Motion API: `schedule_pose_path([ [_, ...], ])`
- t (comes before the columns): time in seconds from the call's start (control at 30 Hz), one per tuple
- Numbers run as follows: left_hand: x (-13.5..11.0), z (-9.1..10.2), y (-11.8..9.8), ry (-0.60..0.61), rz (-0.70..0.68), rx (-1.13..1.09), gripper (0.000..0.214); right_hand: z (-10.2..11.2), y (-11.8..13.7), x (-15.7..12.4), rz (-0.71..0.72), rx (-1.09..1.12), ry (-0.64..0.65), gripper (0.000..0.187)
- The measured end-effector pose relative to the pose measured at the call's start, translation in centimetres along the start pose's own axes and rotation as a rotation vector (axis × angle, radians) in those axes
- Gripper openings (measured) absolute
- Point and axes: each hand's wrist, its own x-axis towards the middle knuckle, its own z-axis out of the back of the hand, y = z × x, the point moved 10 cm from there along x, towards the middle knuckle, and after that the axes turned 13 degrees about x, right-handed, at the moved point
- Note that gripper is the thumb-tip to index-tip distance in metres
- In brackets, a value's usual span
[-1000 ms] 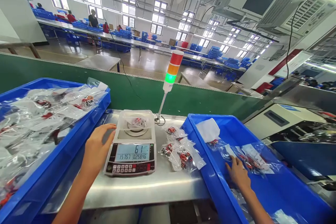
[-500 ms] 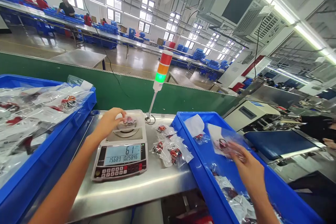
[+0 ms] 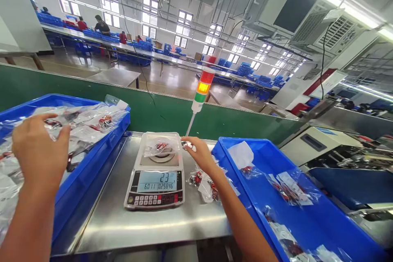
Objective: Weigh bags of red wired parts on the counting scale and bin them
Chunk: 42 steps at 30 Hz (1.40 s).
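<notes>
A digital scale (image 3: 155,188) stands on the metal table and its display reads 23. On its pan lies a clear plastic bag with small red parts (image 3: 161,146). My right hand (image 3: 198,153) is at the pan's right edge, its fingers closed on a small clear bag (image 3: 188,145) that is mostly hidden. Under my right forearm rests a pile of similar bags (image 3: 207,186). My left hand (image 3: 41,143) is over the left blue bin (image 3: 89,172), fingers and thumb apart, with nothing visible between them. Many bags with papers and red parts (image 3: 92,125) fill that bin.
Right of the scale, another blue bin (image 3: 245,194) holds several bags. Behind the scale stands a signal light (image 3: 202,86) glowing orange, before a green partition (image 3: 166,118). A machine with a blue belt (image 3: 340,180) is at far right. People work at distant tables.
My left hand has moved from the scale to the left bin. My right hand has left the bag in the right bin and reached the scale. The display fell from 61 to 23; green light became orange.
</notes>
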Motion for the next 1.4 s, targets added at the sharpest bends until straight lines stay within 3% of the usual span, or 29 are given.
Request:
schedule_pose_path([
  [0.1, -3.6, 0.2, -1.6, -0.026, -0.107, -0.114, 0.05, 7.9, -6.6, -5.5, -0.205, -0.137, -0.181, 0.036],
  [0.2, -7.2, -1.9, -4.8, 0.118, -0.26, -0.277, 0.041, 16.1, -13.7, -13.5, -0.477, -0.328, -0.312, 0.043],
  [0.27, -9.1, -4.1, -7.5, 0.236, -0.394, -0.362, 0.04, 19.1, -17.4, -18.7, -0.63, -0.419, -0.294, 0.04],
  [0.37, -11.1, -6.8, -11.2, 0.328, -0.56, -0.452, 0.048, 19.8, -21.4, -23.9, -0.778, -0.482, -0.192, 0.044],
  [0.43, -12.0, -7.9, -13.1, 0.346, -0.611, -0.507, 0.05, 19.4, -23.4, -25.1, -0.828, -0.522, -0.155, 0.055],
  [0.57, -14.0, -7.6, -15.2, 0.372, -0.682, -0.584, 0.044, 18.7, -26.3, -23.2, -0.856, -0.623, -0.135, 0.073],
  [0.7, -14.9, -6.3, -14.1, 0.374, -0.683, -0.581, 0.038, 17.9, -27.5, -20.0, -0.843, -0.687, -0.109, 0.062],
  [0.87, -14.5, -6.2, -12.8, 0.373, -0.692, -0.485, 0.038, 18.1, -27.4, -19.0, -0.855, -0.706, -0.073, 0.047],
  [1.0, -14.7, -9.0, -15.3, 0.448, -0.748, -0.417, 0.032, 20.0, -25.7, -21.6, -0.853, -0.72, -0.062, 0.044],
  [1.1, -15.3, -11.7, -18.0, 0.515, -0.774, -0.41, 0.021, 22.1, -22.4, -24.1, -0.856, -0.768, -0.117, 0.049],
  [1.2, -14.8, -13.2, -19.1, 0.528, -0.704, -0.41, 0.019, 23.3, -16.4, -23.5, -0.739, -0.77, -0.323, 0.048],
  [1.3, -13.1, -12.3, -17.8, 0.48, -0.562, -0.419, 0.02, 20.1, -9.2, -17.9, -0.45, -0.584, -0.428, 0.043],
  [1.4, -10.8, -9.2, -14.5, 0.427, -0.359, -0.521, 0.021, 12.5, -3.4, -9.2, -0.215, -0.373, -0.282, 0.041],
])
